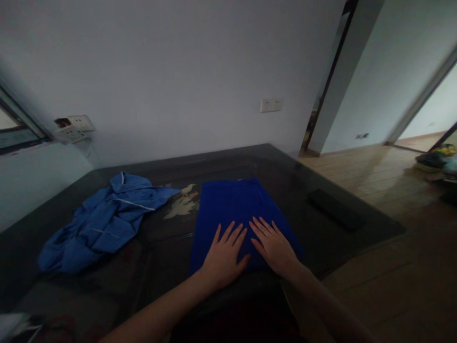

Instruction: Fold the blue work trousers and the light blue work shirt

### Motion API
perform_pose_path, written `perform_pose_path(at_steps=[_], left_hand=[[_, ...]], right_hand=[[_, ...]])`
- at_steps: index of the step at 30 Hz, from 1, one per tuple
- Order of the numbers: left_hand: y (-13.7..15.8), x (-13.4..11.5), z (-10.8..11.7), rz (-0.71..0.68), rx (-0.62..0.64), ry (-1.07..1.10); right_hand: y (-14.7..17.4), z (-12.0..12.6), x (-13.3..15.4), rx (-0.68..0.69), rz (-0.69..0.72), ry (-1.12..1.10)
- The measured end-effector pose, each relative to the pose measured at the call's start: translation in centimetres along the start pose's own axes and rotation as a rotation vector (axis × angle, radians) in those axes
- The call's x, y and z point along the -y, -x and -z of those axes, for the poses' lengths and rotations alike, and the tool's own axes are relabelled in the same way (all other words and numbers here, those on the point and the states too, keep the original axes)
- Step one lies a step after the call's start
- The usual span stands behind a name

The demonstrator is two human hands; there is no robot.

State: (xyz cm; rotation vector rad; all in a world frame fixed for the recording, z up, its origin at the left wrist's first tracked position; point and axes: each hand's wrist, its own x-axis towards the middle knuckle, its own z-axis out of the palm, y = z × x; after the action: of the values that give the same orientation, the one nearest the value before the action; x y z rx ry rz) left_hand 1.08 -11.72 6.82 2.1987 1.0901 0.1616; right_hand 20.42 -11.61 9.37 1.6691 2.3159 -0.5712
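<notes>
Two bare hands lie flat on a folded deep-blue cloth [233,202] at the centre of the frame.
From where I stand, the left hand [224,255] and the right hand [274,244] both have an open grip, palms down and fingers spread, pinching nothing; the cloth sits flat on the dark surface [276,162], between a crumpled blue garment [103,224] with pale piping at the left of the frame and a dark oblong object [335,208] at the right; I'd judge the cloth light, soft and limp, in no danger of breaking, though its folds could slide open; the surface looks glossy, perhaps slippery beneath it; the sounder hold seems to be both side edges, layers pinched together.
</notes>
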Motion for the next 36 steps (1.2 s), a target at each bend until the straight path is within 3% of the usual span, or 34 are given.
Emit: perform_pose_path(at_steps=[9,14,17,20,22,27,31,36], left_hand=[[0.0,-0.2,0.6,0.009,0.032,0.053],[-0.2,0.7,2.0,0.007,0.100,0.231],[-0.9,2.7,3.6,0.060,0.040,0.322],[-2.8,5.7,4.0,0.125,-0.068,0.210],[-4.6,7.8,3.3,0.187,-0.083,0.110],[-8.2,11.0,0.0,0.315,-0.046,-0.004],[-8.7,11.4,-1.3,0.344,-0.079,-0.026],[-8.5,12.2,-1.8,0.481,-0.082,-0.013]], right_hand=[[0.3,-1.1,-2.7,-0.038,-0.214,0.096],[-0.3,-1.1,-4.1,-0.055,-0.288,0.108],[-2.2,0.8,-4.2,-0.128,-0.273,0.090],[-6.1,3.0,-3.7,-0.165,-0.205,0.052],[-9.4,3.4,-3.1,-0.116,-0.178,0.037],[-14.8,-0.1,-3.0,0.147,-0.219,0.010],[-14.8,-3.0,-5.1,0.074,-0.230,0.023],[-14.2,-3.5,-7.4,0.046,-0.283,0.040]])
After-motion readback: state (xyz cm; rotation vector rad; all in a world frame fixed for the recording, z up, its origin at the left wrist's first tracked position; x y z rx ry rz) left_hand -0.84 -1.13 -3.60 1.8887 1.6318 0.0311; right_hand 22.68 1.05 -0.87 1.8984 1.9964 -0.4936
